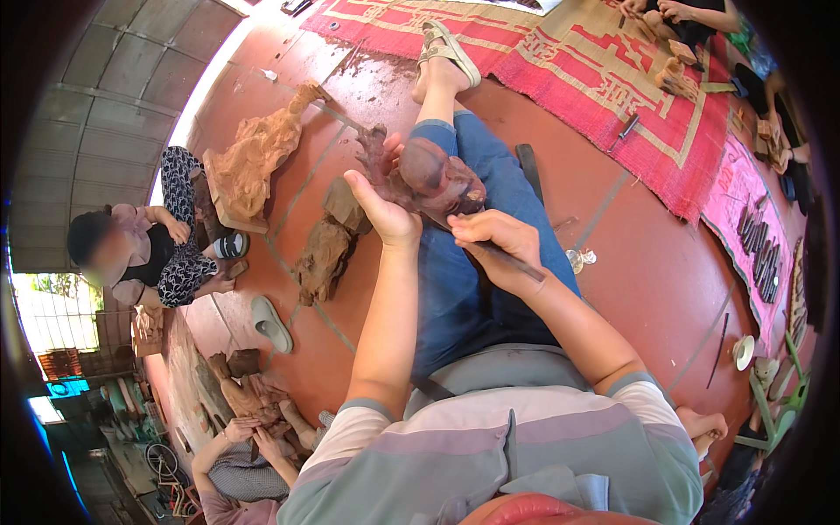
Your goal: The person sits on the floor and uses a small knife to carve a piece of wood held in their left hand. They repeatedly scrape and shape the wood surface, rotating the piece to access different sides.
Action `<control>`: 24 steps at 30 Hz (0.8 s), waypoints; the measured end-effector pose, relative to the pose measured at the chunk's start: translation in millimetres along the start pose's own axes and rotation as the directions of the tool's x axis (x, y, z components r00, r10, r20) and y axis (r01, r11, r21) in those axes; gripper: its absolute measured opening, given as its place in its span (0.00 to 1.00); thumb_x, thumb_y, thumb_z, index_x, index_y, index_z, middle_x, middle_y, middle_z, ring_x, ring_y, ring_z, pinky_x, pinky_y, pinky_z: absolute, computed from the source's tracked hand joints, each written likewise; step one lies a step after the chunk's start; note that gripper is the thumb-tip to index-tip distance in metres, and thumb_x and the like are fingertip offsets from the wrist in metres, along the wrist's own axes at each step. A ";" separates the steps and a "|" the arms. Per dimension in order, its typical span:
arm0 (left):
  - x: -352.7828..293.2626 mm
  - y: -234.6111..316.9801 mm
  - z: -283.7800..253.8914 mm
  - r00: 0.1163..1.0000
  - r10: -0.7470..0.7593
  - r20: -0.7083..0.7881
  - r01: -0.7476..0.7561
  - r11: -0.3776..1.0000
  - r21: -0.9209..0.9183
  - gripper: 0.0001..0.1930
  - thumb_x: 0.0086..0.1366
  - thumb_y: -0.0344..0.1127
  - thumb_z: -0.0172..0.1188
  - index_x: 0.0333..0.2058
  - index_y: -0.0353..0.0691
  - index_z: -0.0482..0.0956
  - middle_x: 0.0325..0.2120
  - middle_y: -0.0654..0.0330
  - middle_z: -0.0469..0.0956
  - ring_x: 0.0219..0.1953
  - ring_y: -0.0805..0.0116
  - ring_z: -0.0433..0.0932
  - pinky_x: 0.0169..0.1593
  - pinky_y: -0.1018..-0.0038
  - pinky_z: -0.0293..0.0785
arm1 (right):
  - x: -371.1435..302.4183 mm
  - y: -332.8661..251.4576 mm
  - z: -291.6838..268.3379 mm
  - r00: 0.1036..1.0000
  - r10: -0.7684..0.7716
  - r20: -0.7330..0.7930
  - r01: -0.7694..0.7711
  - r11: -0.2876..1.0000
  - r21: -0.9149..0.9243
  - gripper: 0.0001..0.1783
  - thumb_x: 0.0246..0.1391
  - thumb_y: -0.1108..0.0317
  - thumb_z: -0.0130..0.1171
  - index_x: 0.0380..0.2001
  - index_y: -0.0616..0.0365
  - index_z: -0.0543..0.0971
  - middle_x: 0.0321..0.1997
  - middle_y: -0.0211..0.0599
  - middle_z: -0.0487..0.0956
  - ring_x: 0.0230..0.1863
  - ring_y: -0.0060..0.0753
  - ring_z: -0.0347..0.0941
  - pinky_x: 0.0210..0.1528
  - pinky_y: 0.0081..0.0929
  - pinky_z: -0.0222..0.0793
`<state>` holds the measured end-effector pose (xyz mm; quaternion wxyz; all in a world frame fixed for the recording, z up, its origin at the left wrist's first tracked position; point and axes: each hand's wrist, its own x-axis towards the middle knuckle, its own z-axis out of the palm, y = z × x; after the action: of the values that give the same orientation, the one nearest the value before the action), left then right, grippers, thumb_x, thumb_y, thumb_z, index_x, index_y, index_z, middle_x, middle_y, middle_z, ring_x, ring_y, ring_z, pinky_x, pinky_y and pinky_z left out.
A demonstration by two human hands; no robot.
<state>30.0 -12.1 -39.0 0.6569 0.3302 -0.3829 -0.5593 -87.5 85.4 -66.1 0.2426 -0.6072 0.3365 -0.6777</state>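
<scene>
A dark brown wooden carving (427, 171) with a smooth rounded top rests over my jeans-covered legs. My left hand (387, 210) is closed around its left side, with the thumb showing and most fingers hidden behind the wood. Against its lower right edge, my right hand (506, 243) grips a slim dark hand tool (516, 262). The shaft runs back under my palm toward the wrist. Its working tip is hidden by the fingers and the carving, so I cannot tell its exact kind.
Left of my legs are a large reddish wood carving (254, 162), a rough wood block (324, 258) and a grey slipper (271, 324). People sit working at left, lower left and upper right. A red mat (560, 96) bears a hammer (626, 128); several dark tools (759, 245) lie on pink cloth.
</scene>
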 end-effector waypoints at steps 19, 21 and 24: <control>1.5 -4.9 -13.5 0.996 -0.051 0.070 0.057 0.994 -0.092 0.41 0.64 0.70 0.29 0.49 0.35 0.74 0.41 0.60 0.73 0.47 0.69 0.69 0.55 0.72 0.63 | 7.6 -4.6 9.3 0.991 -0.136 0.016 0.137 0.978 -0.158 0.13 0.43 0.83 0.64 0.35 0.59 0.79 0.37 0.41 0.80 0.41 0.39 0.79 0.49 0.29 0.73; 0.0 -4.9 -12.1 0.997 -0.048 0.058 0.051 0.996 -0.066 0.41 0.65 0.70 0.29 0.48 0.35 0.74 0.40 0.60 0.73 0.47 0.68 0.69 0.55 0.71 0.63 | 1.8 -7.3 11.2 0.996 -0.086 0.015 0.087 0.979 -0.186 0.14 0.43 0.82 0.64 0.36 0.58 0.79 0.38 0.41 0.80 0.42 0.39 0.78 0.50 0.29 0.73; -1.5 -3.0 -7.3 0.999 -0.024 0.026 0.025 0.999 -0.043 0.41 0.65 0.69 0.28 0.48 0.35 0.74 0.40 0.59 0.73 0.47 0.68 0.70 0.54 0.71 0.63 | -8.0 -11.3 0.2 0.996 -0.060 0.070 0.065 0.995 -0.070 0.14 0.43 0.82 0.63 0.36 0.58 0.79 0.39 0.41 0.80 0.43 0.38 0.78 0.50 0.30 0.73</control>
<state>34.8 -11.0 -45.4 0.6520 0.3134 -0.3749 -0.5798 -85.2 98.7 -62.8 0.2104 -0.6485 0.3329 -0.6514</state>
